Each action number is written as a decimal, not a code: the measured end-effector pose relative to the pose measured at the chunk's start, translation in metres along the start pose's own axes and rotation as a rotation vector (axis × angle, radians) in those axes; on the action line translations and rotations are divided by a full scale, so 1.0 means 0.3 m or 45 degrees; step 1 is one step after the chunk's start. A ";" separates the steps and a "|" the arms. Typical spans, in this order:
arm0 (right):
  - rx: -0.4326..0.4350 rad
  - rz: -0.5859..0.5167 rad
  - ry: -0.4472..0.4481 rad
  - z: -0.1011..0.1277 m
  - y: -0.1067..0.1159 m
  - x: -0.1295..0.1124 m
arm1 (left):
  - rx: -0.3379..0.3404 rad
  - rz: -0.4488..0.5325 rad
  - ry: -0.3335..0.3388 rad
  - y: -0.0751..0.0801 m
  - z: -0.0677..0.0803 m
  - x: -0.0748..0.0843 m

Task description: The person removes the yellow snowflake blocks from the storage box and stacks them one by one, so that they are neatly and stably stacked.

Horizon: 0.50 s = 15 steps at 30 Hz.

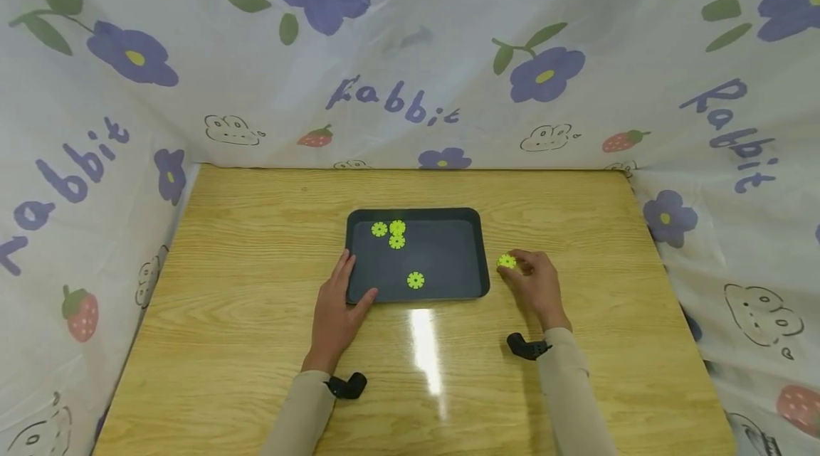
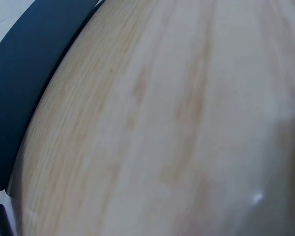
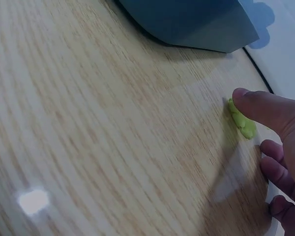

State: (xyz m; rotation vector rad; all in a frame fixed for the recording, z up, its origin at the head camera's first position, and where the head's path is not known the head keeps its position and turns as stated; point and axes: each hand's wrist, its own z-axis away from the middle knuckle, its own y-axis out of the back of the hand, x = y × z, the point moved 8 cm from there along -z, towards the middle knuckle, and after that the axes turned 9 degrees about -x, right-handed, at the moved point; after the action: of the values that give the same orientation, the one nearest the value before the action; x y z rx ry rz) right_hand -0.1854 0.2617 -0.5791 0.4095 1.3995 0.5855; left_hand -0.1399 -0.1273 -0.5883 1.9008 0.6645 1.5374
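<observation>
Right hand (image 1: 537, 282) rests on the wooden table (image 1: 256, 356) just right of the dark tray (image 1: 448, 257), its fingertips pinching a yellow-green gear disc (image 1: 506, 261) that sits on the table surface beside the tray's right rim. Left hand (image 1: 336, 310) lies flat and relaxed, fingers straight along the tray's near-left corner, thumb touching the near rim. Four more gear discs lie inside the tray: three clustered at the far left (image 1: 389, 232), one near the middle (image 1: 416, 280).

A makeshift recording booth: a wooden surface (image 1: 256, 299) enclosed on three sides by floral "Rabbit"-printed cloth (image 1: 410, 50).
</observation>
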 end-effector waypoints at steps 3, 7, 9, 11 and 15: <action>-0.013 0.019 -0.006 -0.004 0.000 -0.002 | 0.001 -0.007 -0.005 0.001 -0.002 -0.001; -0.014 0.042 -0.003 -0.004 0.000 -0.005 | 0.007 -0.011 -0.013 0.001 -0.003 -0.003; -0.018 0.059 0.001 -0.003 -0.001 -0.006 | 0.006 -0.009 -0.010 0.000 -0.001 -0.003; -0.020 0.068 0.003 -0.003 -0.002 -0.008 | 0.003 -0.012 -0.004 -0.002 0.000 -0.004; -0.026 0.074 -0.004 -0.003 -0.002 -0.009 | -0.001 -0.006 0.004 -0.002 0.002 -0.004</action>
State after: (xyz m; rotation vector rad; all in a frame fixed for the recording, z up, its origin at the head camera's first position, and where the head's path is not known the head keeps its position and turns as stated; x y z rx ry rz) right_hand -0.1865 0.2595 -0.5774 0.4357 1.3815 0.6455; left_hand -0.1396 -0.1278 -0.5895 1.8958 0.6692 1.5377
